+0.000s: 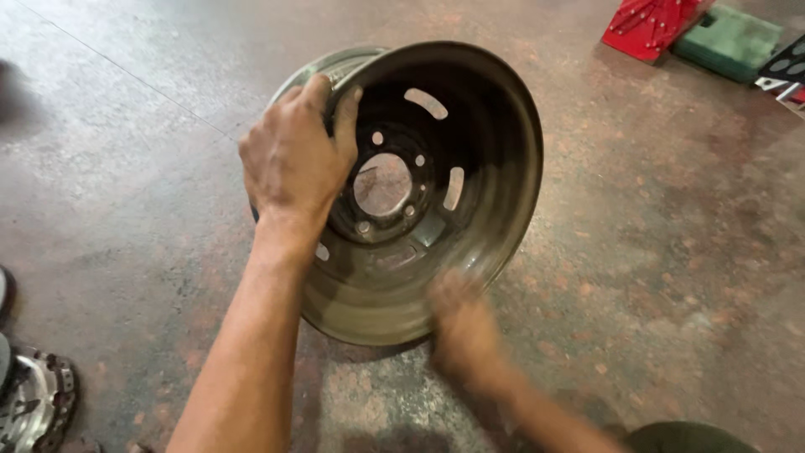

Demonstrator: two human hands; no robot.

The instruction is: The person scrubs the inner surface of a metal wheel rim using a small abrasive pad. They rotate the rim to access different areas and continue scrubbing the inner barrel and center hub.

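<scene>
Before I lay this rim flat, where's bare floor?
Bare floor lies right of the rim, below the red case, and at upper left. Crowded: top right corner, and bottom left by the metal part.

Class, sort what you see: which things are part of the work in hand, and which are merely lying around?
In hand: steel wheel rim, left hand gripping its edge, right hand blurred at its lower edge.
Lying about: red tool case, green case, round metal part on the floor.
</scene>
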